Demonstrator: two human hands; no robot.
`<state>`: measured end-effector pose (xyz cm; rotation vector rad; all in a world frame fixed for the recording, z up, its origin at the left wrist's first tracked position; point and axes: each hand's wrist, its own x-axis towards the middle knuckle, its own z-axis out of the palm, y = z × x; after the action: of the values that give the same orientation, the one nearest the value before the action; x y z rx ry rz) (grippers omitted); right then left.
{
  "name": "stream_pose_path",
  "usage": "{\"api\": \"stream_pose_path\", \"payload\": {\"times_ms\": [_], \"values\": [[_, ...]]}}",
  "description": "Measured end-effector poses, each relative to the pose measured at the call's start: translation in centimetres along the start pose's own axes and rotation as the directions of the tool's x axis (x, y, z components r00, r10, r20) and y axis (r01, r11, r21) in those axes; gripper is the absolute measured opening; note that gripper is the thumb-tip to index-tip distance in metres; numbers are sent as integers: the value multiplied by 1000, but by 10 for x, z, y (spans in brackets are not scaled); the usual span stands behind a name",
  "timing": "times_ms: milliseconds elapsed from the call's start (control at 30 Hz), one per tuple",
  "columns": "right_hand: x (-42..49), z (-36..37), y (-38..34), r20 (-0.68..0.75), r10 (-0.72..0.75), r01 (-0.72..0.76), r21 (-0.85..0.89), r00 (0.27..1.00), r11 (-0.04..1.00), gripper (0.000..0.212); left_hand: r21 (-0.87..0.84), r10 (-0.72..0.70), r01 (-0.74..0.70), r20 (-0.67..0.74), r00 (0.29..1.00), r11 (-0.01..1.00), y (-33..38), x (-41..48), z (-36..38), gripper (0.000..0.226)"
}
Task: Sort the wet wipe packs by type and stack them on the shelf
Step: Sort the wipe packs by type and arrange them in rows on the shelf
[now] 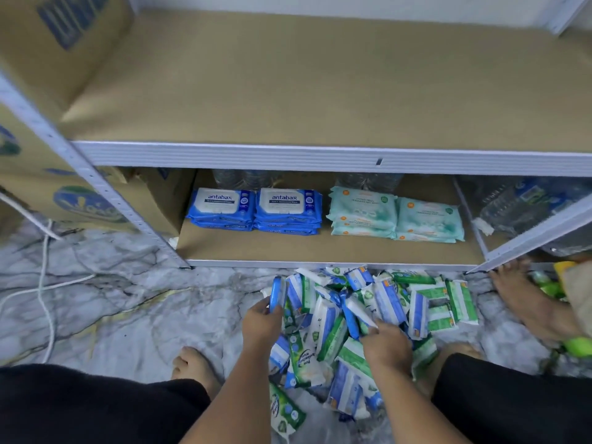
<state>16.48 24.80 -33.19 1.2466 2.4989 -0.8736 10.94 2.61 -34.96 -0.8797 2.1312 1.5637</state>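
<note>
A loose pile of small wet wipe packs point(362, 315), blue-white and green-white, lies on the marble floor in front of the shelf. My left hand point(261, 322) grips a blue pack point(277, 293) held on edge at the pile's left side. My right hand point(386, 344) rests on the pile's middle, fingers curled on a blue-white pack point(360, 310). On the bottom shelf point(256, 248) stand two stacks of blue packs point(254, 209) and, to their right, two stacks of teal packs point(397, 216).
The upper shelf board point(320, 91) carries a cardboard box point(61, 36) at its left. More boxes point(48, 193) stand left of the rack. Water bottles point(525, 203) sit at the right. White cables point(45, 283) run over the floor. Another person's foot point(528, 299) is at right.
</note>
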Motion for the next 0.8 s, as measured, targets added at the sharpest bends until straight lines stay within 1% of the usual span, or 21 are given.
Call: {"api": "stream_pose_path", "payload": {"times_ms": [67, 133, 167, 267, 333, 400, 500, 567, 633, 700, 767, 800], "values": [[-12, -11, -3, -35, 25, -22, 71, 999, 997, 31, -163, -14, 21, 45, 999, 986, 7, -17, -8, 36], [-26, -25, -7, -69, 48, -38, 137, 996, 990, 28, -286, -19, 43, 85, 996, 957, 11, -33, -14, 34], [-33, -31, -8, -90, 58, -41, 180, 994, 983, 24, -314, -6, 38, 100, 995, 949, 13, -41, -17, 27], [-50, -46, -10, -139, 55, -9, 311, 989, 950, 12, -361, 14, 40, 145, 989, 932, 12, -60, -25, 41], [-59, -53, -11, -155, 86, -17, 401, 984, 916, 3, -365, 3, 56, 158, 987, 929, 13, -72, -29, 43], [-66, -60, -12, -128, 125, -45, 503, 984, 863, 17, -339, 2, 49, 147, 989, 940, 17, -84, -30, 40], [-76, -70, -17, -12, 114, -80, 635, 993, 769, 31, -275, 67, -34, 109, 992, 961, 22, -99, -30, 30], [-80, -73, -20, 113, 131, -172, 725, 985, 667, 41, -293, 114, -77, 111, 987, 953, 26, -107, -30, 26], [-84, -77, -23, 277, 155, -317, 791, 948, 524, 42, -346, 139, -89, 123, 983, 934, 31, -116, -31, 26], [-88, -81, -24, 425, 132, -440, 797, 895, 413, 39, -369, 138, -84, 121, 983, 926, 34, -123, -31, 28], [-97, -85, -24, 523, 61, -510, 788, 850, 345, 40, -395, 129, -63, 142, 981, 916, 36, -129, -31, 28], [-100, -87, -23, 556, 20, -531, 781, 831, 329, 43, -407, 129, -57, 151, 980, 912, 36, -131, -33, 28]]}}
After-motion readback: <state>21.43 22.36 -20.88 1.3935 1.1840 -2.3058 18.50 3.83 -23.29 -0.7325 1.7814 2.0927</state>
